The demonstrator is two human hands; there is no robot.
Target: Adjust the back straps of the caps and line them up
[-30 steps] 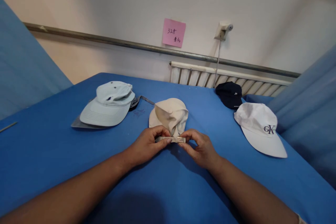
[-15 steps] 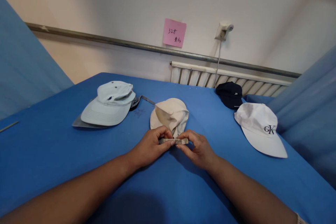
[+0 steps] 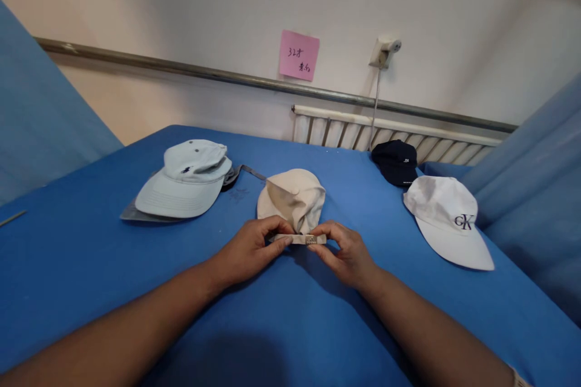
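Note:
A beige cap [image 3: 295, 193] lies on the blue table with its back strap [image 3: 298, 239] facing me. My left hand [image 3: 249, 251] pinches the left part of the strap between thumb and fingers. At the strap's right part, by a small metal buckle [image 3: 311, 240], my right hand [image 3: 347, 254] is closed in a pinch. The strap stretches flat between both hands. The crown of the cap is crumpled just behind it, and its brim is mostly hidden.
To the left, a pale blue cap [image 3: 188, 178] rests on a grey cap [image 3: 136, 211]. A dark navy cap [image 3: 394, 160] and a white cap [image 3: 447, 217] lie at the right on the blue table [image 3: 290, 326]. Behind are a radiator [image 3: 336, 130] and a pink note [image 3: 299, 54].
My left hand has slid a little left along the strap, so more of the strap shows between my hands. The whole view has shifted slightly.

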